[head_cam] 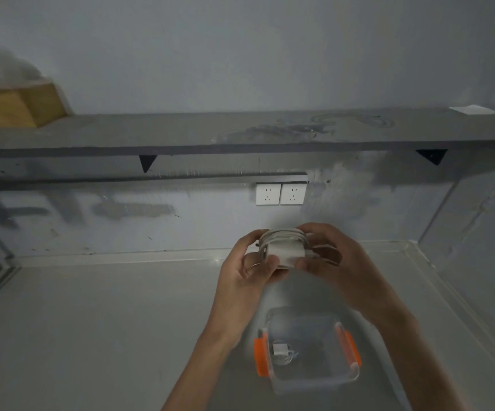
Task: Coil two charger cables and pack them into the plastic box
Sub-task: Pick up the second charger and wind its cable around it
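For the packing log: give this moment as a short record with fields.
left hand: grips the white charger from the left
right hand: grips the same charger from the right
charger state: white cable wound around the adapter, held in the air above the counter
plastic box: clear, orange clips, open, on the counter below the hands
box contents: one small white coiled cable
wall: two white sockets under a grey shelf
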Demonstrator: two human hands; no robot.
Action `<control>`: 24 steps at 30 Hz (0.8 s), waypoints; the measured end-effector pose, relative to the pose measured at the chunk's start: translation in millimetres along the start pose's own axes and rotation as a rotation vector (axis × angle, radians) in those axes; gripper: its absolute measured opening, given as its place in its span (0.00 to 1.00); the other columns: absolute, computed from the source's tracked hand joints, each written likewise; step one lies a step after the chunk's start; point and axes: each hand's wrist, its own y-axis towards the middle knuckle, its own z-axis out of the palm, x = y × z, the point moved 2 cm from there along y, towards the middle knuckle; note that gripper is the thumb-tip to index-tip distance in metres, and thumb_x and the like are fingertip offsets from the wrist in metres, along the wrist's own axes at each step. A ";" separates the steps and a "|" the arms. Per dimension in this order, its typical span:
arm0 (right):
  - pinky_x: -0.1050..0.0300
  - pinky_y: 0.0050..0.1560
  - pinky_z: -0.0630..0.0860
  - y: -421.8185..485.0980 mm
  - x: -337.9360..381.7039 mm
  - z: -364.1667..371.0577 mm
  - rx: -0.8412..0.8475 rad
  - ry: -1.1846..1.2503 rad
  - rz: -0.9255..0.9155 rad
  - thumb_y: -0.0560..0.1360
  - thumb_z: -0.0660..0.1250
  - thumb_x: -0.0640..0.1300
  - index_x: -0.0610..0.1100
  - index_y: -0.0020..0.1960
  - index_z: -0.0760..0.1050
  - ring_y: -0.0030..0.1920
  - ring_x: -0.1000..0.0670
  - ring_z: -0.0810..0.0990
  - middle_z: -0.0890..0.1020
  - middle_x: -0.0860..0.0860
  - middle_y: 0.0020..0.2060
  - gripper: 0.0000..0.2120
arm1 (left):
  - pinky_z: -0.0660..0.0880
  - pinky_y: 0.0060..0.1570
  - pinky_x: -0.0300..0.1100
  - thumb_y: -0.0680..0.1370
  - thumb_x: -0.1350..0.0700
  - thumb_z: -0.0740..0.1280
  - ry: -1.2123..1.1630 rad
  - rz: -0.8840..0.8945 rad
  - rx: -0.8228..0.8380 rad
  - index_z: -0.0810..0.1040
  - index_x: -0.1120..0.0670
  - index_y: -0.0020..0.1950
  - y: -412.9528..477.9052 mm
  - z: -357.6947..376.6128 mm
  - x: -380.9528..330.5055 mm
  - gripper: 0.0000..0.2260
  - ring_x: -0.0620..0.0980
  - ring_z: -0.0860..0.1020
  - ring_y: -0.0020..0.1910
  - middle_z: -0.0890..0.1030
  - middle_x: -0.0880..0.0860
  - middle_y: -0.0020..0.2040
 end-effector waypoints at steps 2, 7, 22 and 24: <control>0.60 0.49 0.78 -0.3 -5.1 7.0 -0.009 -0.015 0.003 0.65 0.76 0.44 0.54 0.55 0.77 0.47 0.53 0.83 0.84 0.51 0.45 0.21 | 0.82 0.49 0.45 0.77 0.65 0.66 -0.015 -0.022 0.003 0.74 0.55 0.63 1.6 -6.7 2.9 0.15 0.61 0.84 0.49 0.83 0.66 0.48; 0.65 0.44 0.76 -2.6 -8.1 20.3 -0.008 -0.013 -0.001 0.68 0.75 0.38 0.53 0.55 0.76 0.43 0.57 0.80 0.83 0.55 0.42 0.19 | 0.83 0.47 0.45 0.79 0.65 0.64 0.016 -0.056 0.054 0.72 0.53 0.60 7.4 -16.5 7.5 0.12 0.59 0.85 0.48 0.82 0.65 0.52; 0.64 0.53 0.77 -21.0 -27.6 -38.8 -0.064 0.058 0.048 0.72 0.70 0.33 0.51 0.57 0.78 0.55 0.54 0.83 0.85 0.55 0.52 0.18 | 0.82 0.46 0.47 0.78 0.66 0.65 0.082 -0.039 0.220 0.80 0.58 0.53 30.6 11.9 26.7 0.07 0.59 0.85 0.45 0.84 0.55 0.48; 0.65 0.53 0.76 -19.2 -34.5 -52.4 -0.053 0.076 0.048 0.72 0.68 0.30 0.45 0.59 0.78 0.55 0.53 0.83 0.85 0.52 0.54 0.18 | 0.82 0.43 0.46 0.78 0.68 0.65 0.102 -0.008 0.182 0.80 0.58 0.51 34.7 25.1 32.4 0.07 0.57 0.85 0.42 0.84 0.52 0.43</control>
